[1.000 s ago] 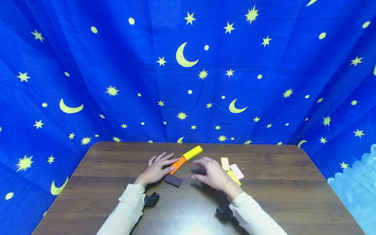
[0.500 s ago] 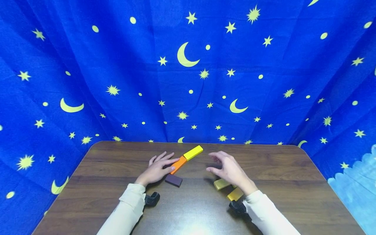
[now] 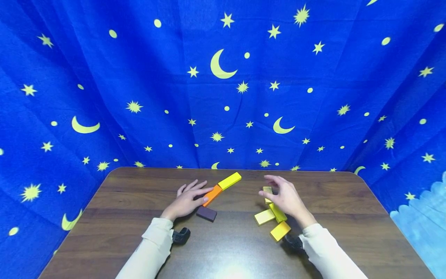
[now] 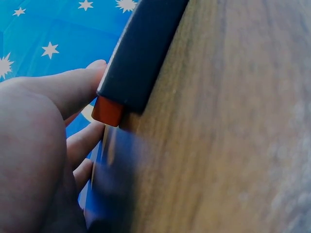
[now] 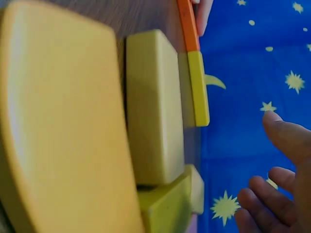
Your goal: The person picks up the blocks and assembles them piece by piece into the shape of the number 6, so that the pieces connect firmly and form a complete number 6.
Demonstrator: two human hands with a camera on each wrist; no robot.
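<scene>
Right by the orange block (image 3: 213,195), the left hand (image 3: 184,203) lies with fingers fairly straight, thumb and forefinger touching it! A bright yellow block (image 3: 230,180) meets the orange block's far end; a dark block (image 3: 206,214) sits just beside its near end. Well to its right, the right hand (image 3: 283,195) holds nothing, thumb and fingers parted, near a golden block (image 3: 280,231).
</scene>
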